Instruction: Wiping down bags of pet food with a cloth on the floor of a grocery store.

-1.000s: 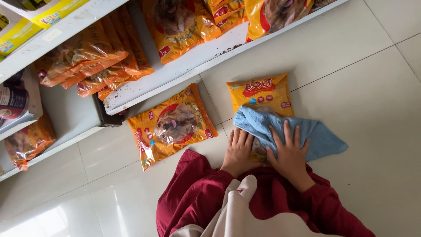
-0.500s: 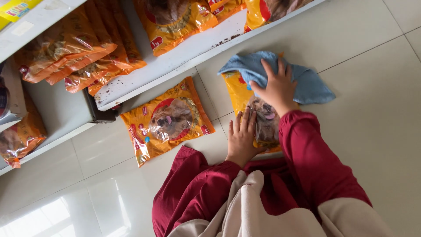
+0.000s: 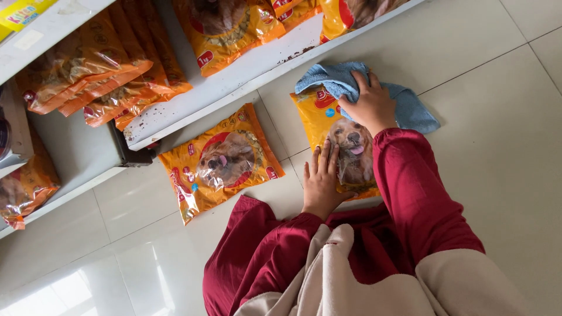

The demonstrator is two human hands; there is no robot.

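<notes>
a second orange pet-food bag (image 3: 219, 161) lies on the tiled floor (image 3: 497, 175) just beside the white shelf (image 3: 234, 88). right of it the left hand (image 3: 321, 184), grip open and fingers flat, presses the near end of the orange pet-food bag (image 3: 342, 140). the right hand (image 3: 370, 105), grip closed on the blue cloth (image 3: 374, 93), rests it on the bag's far end.

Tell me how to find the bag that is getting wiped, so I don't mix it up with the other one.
Look at the white floor tiles in front of the shelf. Two orange bags lie there; take the bag nearer the person's arms. Unlike the other bag, it has the left hand flat on it and the right hand pressing a blue cloth on top.
</notes>
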